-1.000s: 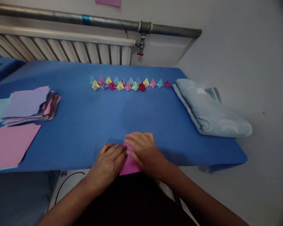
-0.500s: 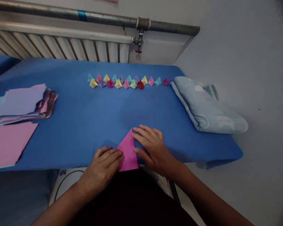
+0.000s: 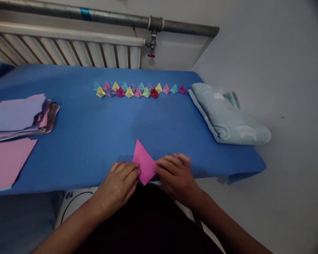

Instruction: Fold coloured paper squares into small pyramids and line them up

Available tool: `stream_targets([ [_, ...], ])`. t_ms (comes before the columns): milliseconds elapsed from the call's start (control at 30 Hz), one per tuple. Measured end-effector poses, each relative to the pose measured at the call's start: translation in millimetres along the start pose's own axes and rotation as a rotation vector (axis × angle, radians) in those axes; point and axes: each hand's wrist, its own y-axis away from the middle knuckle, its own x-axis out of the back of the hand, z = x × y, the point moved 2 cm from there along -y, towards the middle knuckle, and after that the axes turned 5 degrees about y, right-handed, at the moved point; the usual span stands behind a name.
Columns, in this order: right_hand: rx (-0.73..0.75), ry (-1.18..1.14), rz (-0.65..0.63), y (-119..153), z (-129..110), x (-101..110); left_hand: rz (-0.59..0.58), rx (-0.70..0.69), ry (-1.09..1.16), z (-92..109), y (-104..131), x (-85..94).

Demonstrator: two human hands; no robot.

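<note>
A bright pink sheet of folded paper point(image 3: 144, 164) lies at the near edge of the blue-covered table, one sharp point aimed away from me. My left hand point(image 3: 122, 181) is closed on its left edge, thumb hidden beneath or behind the fingers. On the right, my right hand point(image 3: 176, 176) pinches the paper's right corner between thumb and fingers. Farther back, several small folded paper pieces point(image 3: 129, 92) in yellow, pink, blue, purple, green and red stand in two staggered rows.
Stacks of coloured paper, purple on top point(image 3: 18, 113) and pink in front point(image 3: 10, 160), sit at the left. A folded light-blue blanket point(image 3: 233, 120) rests at the right by the wall. Behind the table point(image 3: 82, 130) are a radiator point(image 3: 82, 53) and a metal pipe point(image 3: 116, 17).
The pink paper has turned, its tip swinging leftward and a corner now facing right. My right hand has moved from the upper right edge down to that corner and closed on it.
</note>
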Motion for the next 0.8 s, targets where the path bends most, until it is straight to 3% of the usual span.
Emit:
stream_targets([
  [167, -0.051, -0.032, -0.017, 8, -1, -3, 0.096, 0.020, -0.017, 6, -5, -7.0],
  [467, -0.223, -0.108, 0.009, 8, 2, -11, 0.138, -0.046, -0.091, 0, -5, -9.0],
  [800, -0.314, -0.156, 0.031, 3, 8, -10, 0.138, 0.065, -0.070, -1, -14, -9.9],
])
